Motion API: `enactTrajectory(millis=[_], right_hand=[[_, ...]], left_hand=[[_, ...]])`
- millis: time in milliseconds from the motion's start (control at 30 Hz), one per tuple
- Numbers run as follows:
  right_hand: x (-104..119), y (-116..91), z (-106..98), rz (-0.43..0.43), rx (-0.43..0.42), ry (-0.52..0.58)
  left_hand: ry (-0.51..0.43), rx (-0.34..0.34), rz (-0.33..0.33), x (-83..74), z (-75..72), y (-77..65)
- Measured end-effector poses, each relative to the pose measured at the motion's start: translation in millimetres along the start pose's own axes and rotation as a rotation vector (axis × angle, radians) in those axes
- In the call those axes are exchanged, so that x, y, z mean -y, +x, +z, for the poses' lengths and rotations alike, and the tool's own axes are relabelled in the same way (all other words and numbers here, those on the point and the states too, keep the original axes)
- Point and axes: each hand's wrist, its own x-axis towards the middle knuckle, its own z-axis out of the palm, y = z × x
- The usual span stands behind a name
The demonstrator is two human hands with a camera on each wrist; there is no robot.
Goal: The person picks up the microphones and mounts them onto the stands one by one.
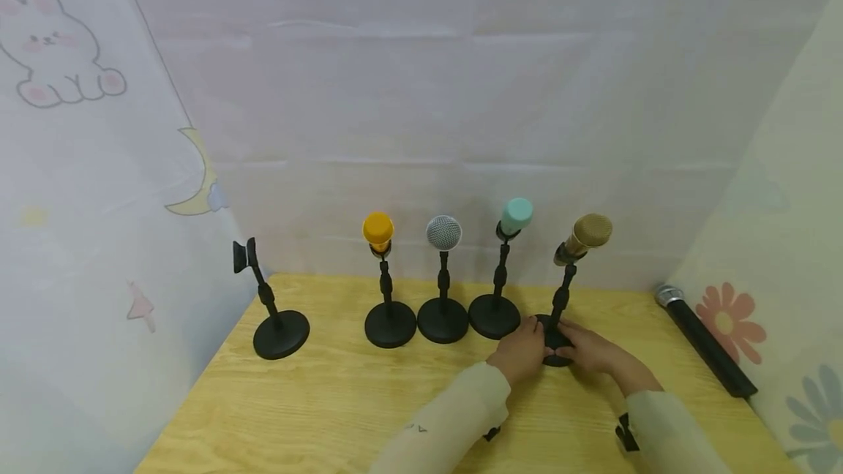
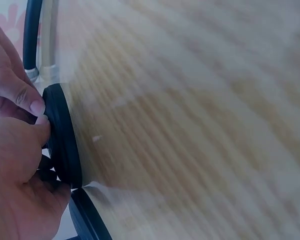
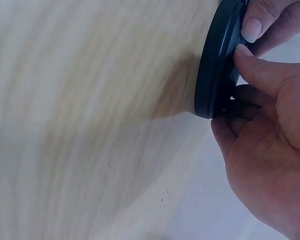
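Both hands are at the round black base of a microphone stand, which holds a gold microphone tilted up to the right. My left hand grips the base's left side, and my right hand holds its right side. In the left wrist view, the thumb lies on top of the base with fingers at its edge. The right wrist view shows the right thumb on the base top, close to the left thumb. Left of it stands the mint microphone on its own stand.
Further left stand a silver-headed microphone and an orange one on black stands. A stand with a bare clip is at the table's far left. One black microphone lies along the right edge of the wooden table.
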Motion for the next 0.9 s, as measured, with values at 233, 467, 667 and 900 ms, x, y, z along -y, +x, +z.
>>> enactTrajectory(millis=[233, 467, 667, 900], right_hand=[[-9, 9, -6, -0.002, -0.005, 0.000], [-10, 16, -12, -0.007, 0.008, -0.008], [-14, 23, -16, -0.021, 0.015, -0.022], [-24, 31, -18, -0.029, 0.023, -0.028]], left_hand=[[-0.062, -0.004, -0.066, -1.7, -0.8, 11.0], [-0.073, 0.010, -0.101, -2.9, -3.4, 12.9], [-0.070, 0.024, -0.072, 2.0, 3.3, 16.9], [-0.154, 0.084, -0.065, 6.9, 0.2, 16.0]])
